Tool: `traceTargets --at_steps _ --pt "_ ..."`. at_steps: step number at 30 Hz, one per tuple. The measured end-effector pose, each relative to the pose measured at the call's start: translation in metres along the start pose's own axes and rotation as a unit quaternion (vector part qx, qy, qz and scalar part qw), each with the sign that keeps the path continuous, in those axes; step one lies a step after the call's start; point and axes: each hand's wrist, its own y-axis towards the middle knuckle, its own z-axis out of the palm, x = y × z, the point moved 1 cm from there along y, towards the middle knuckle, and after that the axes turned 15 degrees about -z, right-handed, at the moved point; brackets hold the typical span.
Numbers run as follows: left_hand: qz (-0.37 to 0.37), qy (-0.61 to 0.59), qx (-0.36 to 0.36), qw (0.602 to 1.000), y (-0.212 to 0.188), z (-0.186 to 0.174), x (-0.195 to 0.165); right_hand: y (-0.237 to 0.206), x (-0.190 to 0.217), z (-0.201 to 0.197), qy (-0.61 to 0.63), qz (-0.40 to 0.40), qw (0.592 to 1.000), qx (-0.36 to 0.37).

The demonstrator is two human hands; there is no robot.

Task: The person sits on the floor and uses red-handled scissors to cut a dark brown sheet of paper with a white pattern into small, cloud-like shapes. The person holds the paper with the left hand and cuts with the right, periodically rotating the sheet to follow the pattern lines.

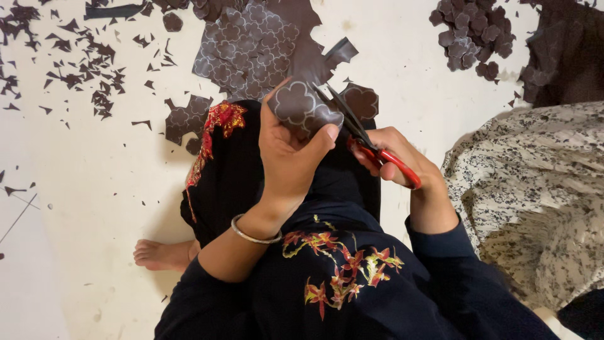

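Note:
My left hand [290,151] pinches a dark brown sheet [261,47] printed with pale flower outlines, thumb and fingers around one flower shape [299,104] at its lower edge. My right hand [396,157] grips red-handled scissors [368,143], their dark blades opened against the sheet just right of that flower. Both hands are raised over my lap, which is covered in dark cloth with red and gold embroidery [343,271].
A heap of cut brown flower pieces [472,34] lies at the top right. Small paper scraps [82,63] litter the white floor at the upper left. A speckled cream cloth [535,189] fills the right side. My bare foot [160,254] rests at the lower left.

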Motion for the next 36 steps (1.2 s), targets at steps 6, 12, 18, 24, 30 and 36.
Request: traceTargets --at_steps 6,12,18,24,30,36 --pt "0.048 -0.007 -0.025 0.999 0.001 -0.004 0.024 0.001 -0.002 0.026 0.069 -0.01 0.997 -0.027" --pt "0.051 0.041 0.007 0.998 0.004 -0.011 0.015 0.002 0.001 0.026 0.076 -0.018 0.997 -0.013" --pt "0.028 0.068 0.038 0.997 0.004 -0.014 -0.003 -0.001 0.005 0.025 0.15 -0.011 0.989 -0.003" --pt "0.027 0.081 0.048 0.995 0.006 -0.015 -0.008 -0.002 0.007 0.025 0.175 -0.005 0.985 0.002" --pt "0.032 0.083 0.055 0.995 0.008 -0.015 -0.008 -0.002 0.012 0.024 0.187 -0.003 0.982 0.005" --pt "0.014 0.075 0.082 0.994 0.011 -0.017 -0.012 -0.002 0.011 0.024 0.192 -0.002 0.981 0.002"
